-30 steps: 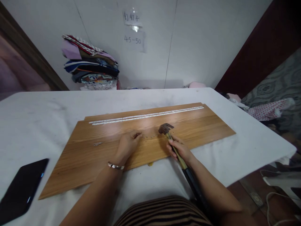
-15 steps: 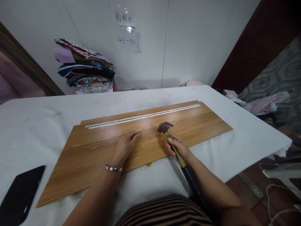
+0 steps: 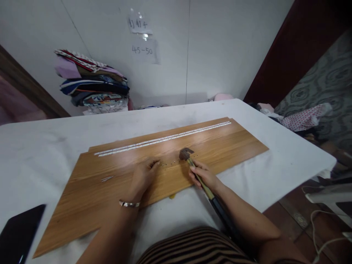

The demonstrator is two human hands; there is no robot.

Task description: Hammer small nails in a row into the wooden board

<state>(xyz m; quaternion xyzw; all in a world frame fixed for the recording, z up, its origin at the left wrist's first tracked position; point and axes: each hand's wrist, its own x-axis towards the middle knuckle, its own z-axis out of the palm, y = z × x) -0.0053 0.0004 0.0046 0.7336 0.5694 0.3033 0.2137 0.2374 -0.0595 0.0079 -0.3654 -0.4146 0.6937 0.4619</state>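
My right hand (image 3: 203,175) is wrapped round the handle of a claw hammer (image 3: 202,180), gripping it high up near the rusty head. That head hovers over a brown wood-grain board (image 3: 236,145), beside a row of small nails (image 3: 170,163) standing in it. At the left end of the row my left hand (image 3: 145,172) rests over the board, thumb and forefinger pinched together. What sits between those fingertips is too small to make out. A few loose nails (image 3: 107,179) lie on the board left of this hand.
Two white marked strips (image 3: 165,138) run along the board's far side. The board lies on a white-covered table (image 3: 247,183). A black phone (image 3: 20,234) is at the near left. Folded clothes (image 3: 93,82) are stacked against the wall behind, beneath paper signs (image 3: 141,49).
The view has tilted a little, so the board and both hands appear slightly lower and further left. My left hand stays pinched and my right hand still grips the hammer.
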